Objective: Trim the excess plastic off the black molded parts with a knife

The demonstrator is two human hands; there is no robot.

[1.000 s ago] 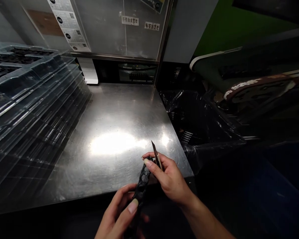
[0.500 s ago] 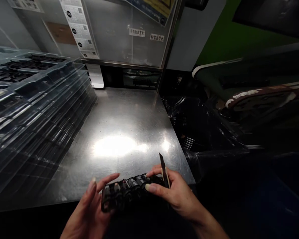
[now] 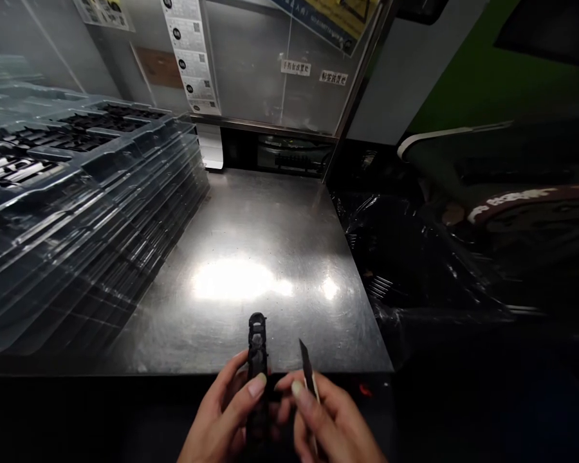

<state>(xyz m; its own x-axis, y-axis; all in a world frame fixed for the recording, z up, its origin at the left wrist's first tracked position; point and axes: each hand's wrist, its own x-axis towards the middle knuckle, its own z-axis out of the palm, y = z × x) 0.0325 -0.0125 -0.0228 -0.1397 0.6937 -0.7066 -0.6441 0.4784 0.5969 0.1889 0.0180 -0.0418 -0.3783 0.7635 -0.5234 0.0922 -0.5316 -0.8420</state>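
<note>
Quick turn: strip (image 3: pixel 257 350) from crosswise to end-on over near edge of surface (image 3: pixel 270 225); left hand (image 3: pixel 223 411), grip closed round it; right hand (image 3: pixel 329 418) off, grip on knife (image 3: pixel 305 361) alone, so left seemingly steadies strip solo

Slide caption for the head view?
Left hand holding a black holed strip, right hand a knife, at the near edge of a metal table, stacked clear trays at left.
</note>
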